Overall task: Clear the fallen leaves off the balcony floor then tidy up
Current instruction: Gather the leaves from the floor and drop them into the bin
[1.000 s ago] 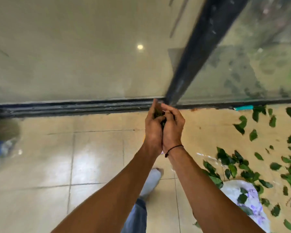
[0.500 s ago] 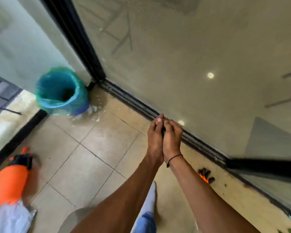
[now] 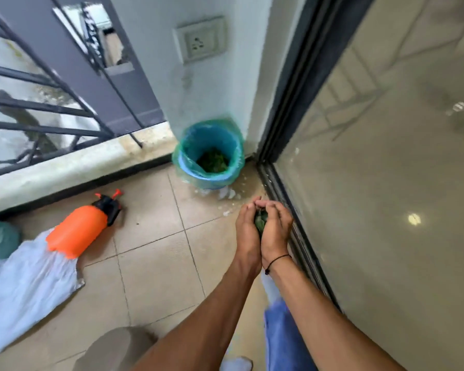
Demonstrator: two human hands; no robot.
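Balcony floor [image 3: 156, 266]; seemingly leaves [image 3: 261, 222] in cupped hands

Cupped hands hide most of the leaves [image 3: 260, 222]; the white cloth [image 3: 19, 287] runs off the left edge.

The view swings from the sliding-door track to the balcony corner. The lined bin [image 3: 209, 156], at ten o'clock half a second ago, now stands at twelve o'clock, nearer, with leaves visible inside. The orange sprayer [image 3: 78, 228] lies fully in view at nine o'clock. The scattered leaves at three o'clock are out of frame.
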